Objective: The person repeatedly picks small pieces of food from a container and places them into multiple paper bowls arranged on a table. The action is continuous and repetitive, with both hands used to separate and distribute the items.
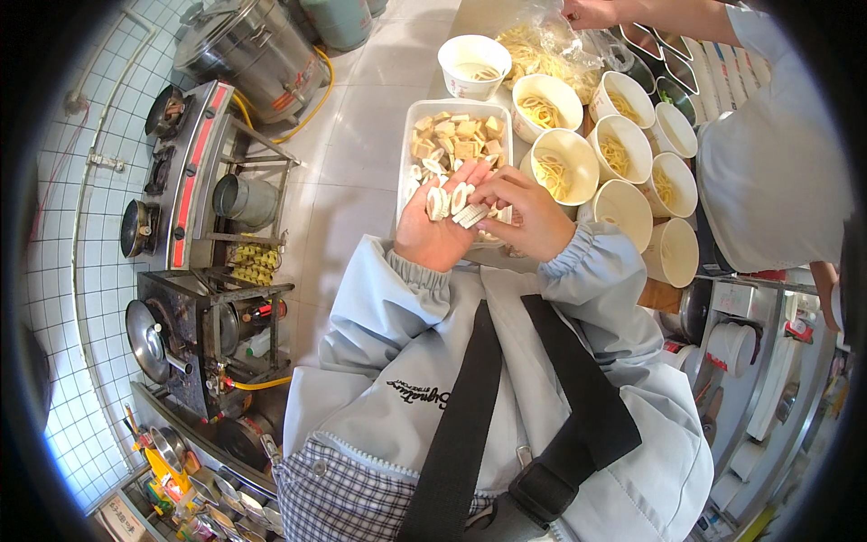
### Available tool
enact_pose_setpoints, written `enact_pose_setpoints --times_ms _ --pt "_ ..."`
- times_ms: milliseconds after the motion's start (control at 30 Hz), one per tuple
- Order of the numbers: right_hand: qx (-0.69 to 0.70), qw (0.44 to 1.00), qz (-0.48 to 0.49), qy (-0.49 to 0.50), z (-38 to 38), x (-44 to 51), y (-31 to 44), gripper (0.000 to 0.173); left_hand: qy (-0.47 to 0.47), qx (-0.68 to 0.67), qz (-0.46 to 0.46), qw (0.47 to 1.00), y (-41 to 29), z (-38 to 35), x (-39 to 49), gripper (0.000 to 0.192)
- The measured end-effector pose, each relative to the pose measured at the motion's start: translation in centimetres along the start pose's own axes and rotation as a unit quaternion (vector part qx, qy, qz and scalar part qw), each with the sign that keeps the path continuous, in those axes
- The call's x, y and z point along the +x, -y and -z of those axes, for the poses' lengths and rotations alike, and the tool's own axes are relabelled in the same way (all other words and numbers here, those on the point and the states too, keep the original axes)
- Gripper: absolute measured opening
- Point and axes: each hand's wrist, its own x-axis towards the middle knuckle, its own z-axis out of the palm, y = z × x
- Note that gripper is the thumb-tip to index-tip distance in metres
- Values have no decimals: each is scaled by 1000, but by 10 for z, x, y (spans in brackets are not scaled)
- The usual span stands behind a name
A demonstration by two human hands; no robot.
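My left hand (433, 230) lies palm up over the near part of a translucent plastic tub (508, 125), with several pale, scored food rings (439, 203) resting on its open palm. From the right, my right hand (532, 213) reaches across, its thumb and fingers pinching a few of those pale slices (470, 215). Tan fried tofu cubes (467, 149) fill the far part of the tub, and more white rings lie in it beside my left fingers. Paper bowls stand close on the right; one near bowl (561, 166) holds yellow noodles.
Behind the bowls is a clear plastic bag of noodles (542, 57), with a co-worker's hand (589, 12) at it. The co-worker stands at the right. Metal containers (642, 40) sit at the far right. A gas stove (196, 176) and a large steel pot (257, 61) stand across the floor.
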Motion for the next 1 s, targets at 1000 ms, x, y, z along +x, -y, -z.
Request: enact_pose_setpoints --times_ms 1000 --pt "16 993 120 5 24 5 -1 24 57 -45 118 990 -3 17 9 45"
